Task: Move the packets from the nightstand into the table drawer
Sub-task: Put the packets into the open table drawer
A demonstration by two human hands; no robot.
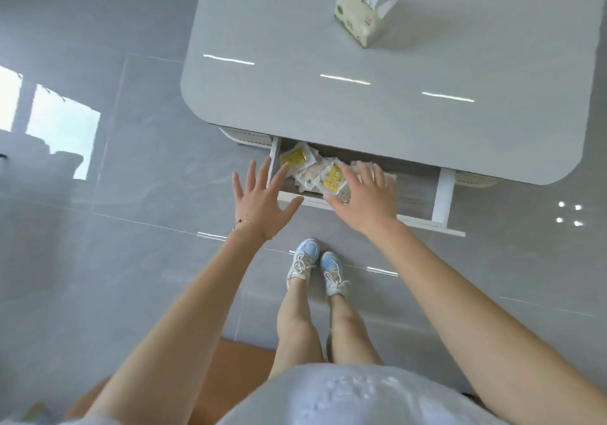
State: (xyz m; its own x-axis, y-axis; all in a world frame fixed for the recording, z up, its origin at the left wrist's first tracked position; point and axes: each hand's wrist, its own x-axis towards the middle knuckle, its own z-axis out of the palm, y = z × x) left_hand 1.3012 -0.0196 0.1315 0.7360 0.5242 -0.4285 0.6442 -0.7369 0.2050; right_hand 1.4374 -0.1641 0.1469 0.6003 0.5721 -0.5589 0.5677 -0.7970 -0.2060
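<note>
- A white garment and bare forearms fill the foreground.
- Left hand: fingers splayed, holding nothing, at the left corner of the open table drawer.
- Right hand: fingers loose over the packets, gripping none.
- The packets lie heaped in the drawer's left half. They look light, flat and slippery, so a sealed edge is probably the best place to pinch.

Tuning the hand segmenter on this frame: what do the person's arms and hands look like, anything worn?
No sleeves or gloves show: both arms are bare all the way down to the left hand and the right hand. A thin bracelet with a small dark bead circles the left wrist. No watch or ring shows on the right hand or wrist.
</note>
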